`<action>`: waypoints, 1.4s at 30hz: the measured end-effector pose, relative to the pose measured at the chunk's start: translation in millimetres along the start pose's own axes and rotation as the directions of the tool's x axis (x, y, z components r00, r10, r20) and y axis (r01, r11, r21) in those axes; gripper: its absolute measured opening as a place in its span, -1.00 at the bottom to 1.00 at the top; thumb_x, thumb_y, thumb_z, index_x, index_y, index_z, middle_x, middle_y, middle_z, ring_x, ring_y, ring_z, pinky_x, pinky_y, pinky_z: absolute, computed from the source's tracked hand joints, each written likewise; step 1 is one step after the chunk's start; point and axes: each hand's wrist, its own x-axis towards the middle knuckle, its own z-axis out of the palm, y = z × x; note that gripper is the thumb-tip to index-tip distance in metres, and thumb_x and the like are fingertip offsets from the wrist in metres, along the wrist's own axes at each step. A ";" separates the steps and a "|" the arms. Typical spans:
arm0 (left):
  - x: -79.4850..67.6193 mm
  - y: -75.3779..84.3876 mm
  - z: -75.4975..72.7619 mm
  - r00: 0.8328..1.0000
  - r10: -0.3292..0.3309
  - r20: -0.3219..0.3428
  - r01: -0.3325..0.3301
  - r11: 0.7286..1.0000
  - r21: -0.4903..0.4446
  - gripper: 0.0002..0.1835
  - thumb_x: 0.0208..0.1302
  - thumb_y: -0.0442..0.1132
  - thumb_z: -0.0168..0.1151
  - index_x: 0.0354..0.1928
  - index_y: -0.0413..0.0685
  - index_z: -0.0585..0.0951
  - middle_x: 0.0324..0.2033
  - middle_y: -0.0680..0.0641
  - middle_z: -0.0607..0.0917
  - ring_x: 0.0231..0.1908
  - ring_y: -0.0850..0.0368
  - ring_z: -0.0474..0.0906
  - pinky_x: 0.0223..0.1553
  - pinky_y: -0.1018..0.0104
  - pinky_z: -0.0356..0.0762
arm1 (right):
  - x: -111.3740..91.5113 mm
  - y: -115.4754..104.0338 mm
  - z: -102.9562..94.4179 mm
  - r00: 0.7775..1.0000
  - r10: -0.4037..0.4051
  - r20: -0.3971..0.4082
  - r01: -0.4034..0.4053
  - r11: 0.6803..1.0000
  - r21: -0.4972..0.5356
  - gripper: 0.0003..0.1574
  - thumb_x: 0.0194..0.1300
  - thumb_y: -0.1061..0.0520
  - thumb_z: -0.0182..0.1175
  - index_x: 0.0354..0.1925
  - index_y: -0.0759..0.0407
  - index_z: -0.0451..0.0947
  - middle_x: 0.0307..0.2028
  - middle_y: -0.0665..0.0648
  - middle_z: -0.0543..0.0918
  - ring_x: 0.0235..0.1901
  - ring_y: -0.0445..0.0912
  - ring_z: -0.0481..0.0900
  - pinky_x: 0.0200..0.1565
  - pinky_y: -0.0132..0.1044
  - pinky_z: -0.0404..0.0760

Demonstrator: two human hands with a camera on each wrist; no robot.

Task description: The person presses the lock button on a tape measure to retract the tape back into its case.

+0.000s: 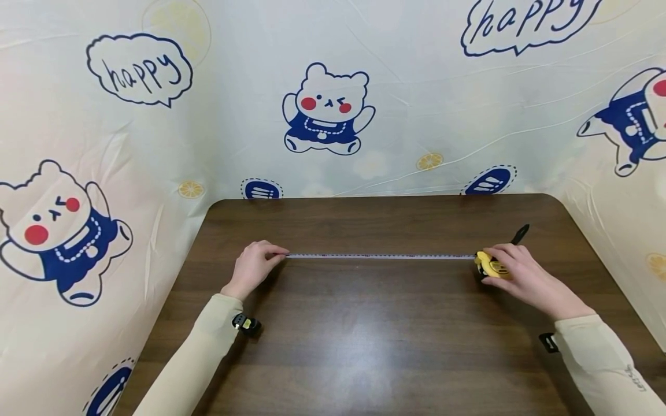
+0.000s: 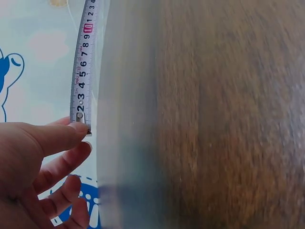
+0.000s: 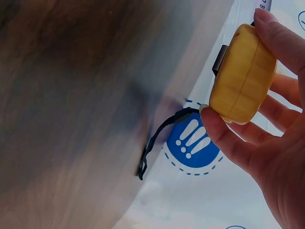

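Left hand (image 1: pixel 255 266): thumb and forefinger pinch the end of the measuring blade (image 1: pixel 380 256); remaining fingers loosely bent. Right hand (image 1: pixel 528 283): thumb and fingers wrap the yellow tape-measure case (image 1: pixel 491 267), at 2 o'clock over the wooden tabletop (image 1: pixel 364 335). Blade runs straight from left hand toward 3 o'clock, to the case. Black strap (image 1: pixel 520 234) points to 1 o'clock beside the case. Bear-printed sheeting (image 1: pixel 416 115) at 12 o'clock, beyond the tabletop.

Brn wood table (image 1: pixel 354 323); bear-print cloth (image 1: pixel 236 115) bhnd.
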 end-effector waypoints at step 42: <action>9.7 26.9 20.7 0.998 0.056 0.036 -0.055 0.998 -0.009 -0.86 0.34 -0.24 0.45 -0.11 0.07 0.86 -0.19 -0.03 0.80 -0.17 -0.02 0.61 -0.20 -0.03 0.59 | 18.3 -19.1 12.4 0.997 0.009 0.074 -0.014 0.998 0.069 -0.25 0.21 0.03 0.55 0.24 0.36 0.54 0.11 0.32 0.58 0.08 0.18 0.47 0.06 0.21 0.56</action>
